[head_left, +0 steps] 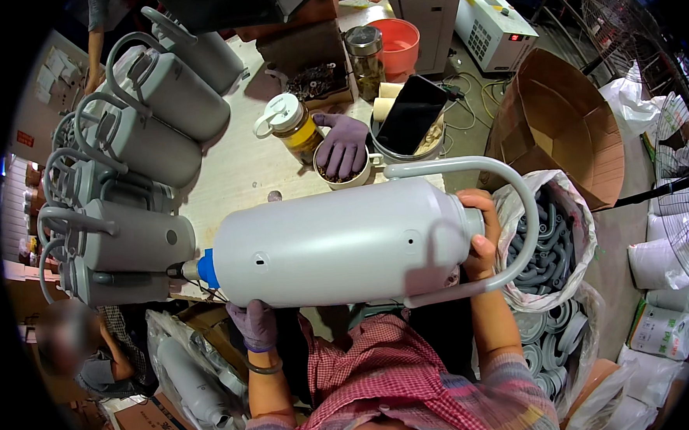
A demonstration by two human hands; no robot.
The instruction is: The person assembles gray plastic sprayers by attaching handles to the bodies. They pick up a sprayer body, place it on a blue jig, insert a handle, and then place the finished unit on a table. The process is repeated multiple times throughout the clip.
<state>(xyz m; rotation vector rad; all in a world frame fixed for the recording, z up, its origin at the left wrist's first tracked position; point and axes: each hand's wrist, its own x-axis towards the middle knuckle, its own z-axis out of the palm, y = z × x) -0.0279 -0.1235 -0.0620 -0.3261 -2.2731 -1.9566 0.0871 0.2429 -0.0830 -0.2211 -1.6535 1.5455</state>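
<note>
Left hand (255, 322): gloved, cupped under grey jug (338, 242), frame centre, propping it level.
Right hand (479, 235): bare, clamped on jug's top by handle (509, 230), steadying.
Blue nozzle (205, 269): pointing left toward stacked jugs (134, 148).

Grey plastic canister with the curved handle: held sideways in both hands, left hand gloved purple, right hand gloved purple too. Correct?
Not quite. In the head view the right hand is bare; only the left hand wears a purple glove. Both hold the grey plastic canister sideways.

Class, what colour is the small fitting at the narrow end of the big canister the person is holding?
Blue: the fitting on the grey canister, seen in the head view.
</note>
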